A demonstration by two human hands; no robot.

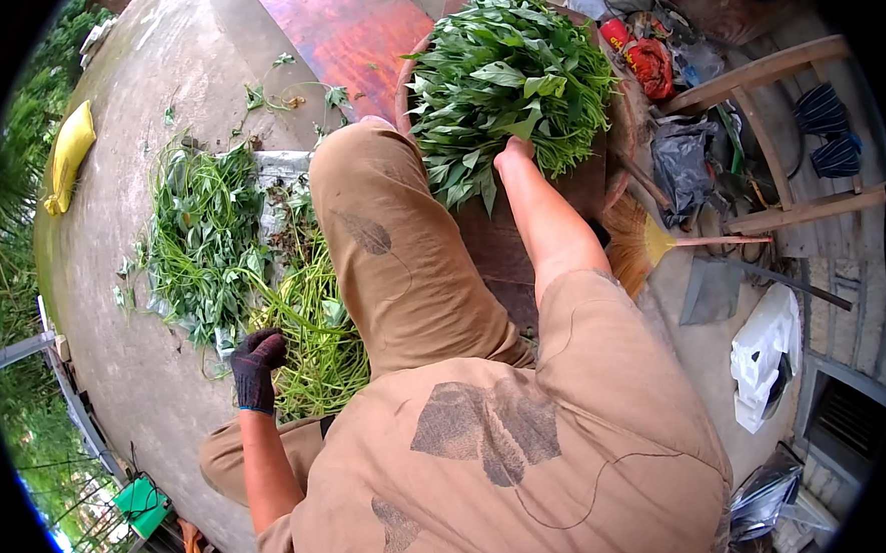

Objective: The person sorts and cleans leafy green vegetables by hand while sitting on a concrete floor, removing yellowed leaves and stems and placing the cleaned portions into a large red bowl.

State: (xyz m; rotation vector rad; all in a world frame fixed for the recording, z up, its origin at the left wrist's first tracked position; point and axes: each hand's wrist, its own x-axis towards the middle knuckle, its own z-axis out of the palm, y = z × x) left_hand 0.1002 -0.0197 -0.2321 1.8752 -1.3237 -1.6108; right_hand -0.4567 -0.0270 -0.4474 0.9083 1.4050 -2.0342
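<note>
My left hand (258, 370), in a dark knitted glove, is closed beside a loose heap of cut green stems (323, 368). Whatever its curled fingers may hold is hidden. My bare right hand (515, 154) is at the near edge of a big round bundle of leafy greens (503, 83). Its fingers are closed around a leafy stem (525, 127), and the tips are partly hidden by leaves. The bundle sits in a wide, shallow round basket (633, 131). Another tangled heap of leafy vines (201, 239) lies on the floor to the left.
A straw broom (637, 246) lies right of my right forearm, near a wooden frame (754, 90) and dark plastic bags (683, 169). A white plastic bag (766, 355) lies further down. At the far left is a yellow sack (73, 154). A reddish board (340, 32) lies ahead.
</note>
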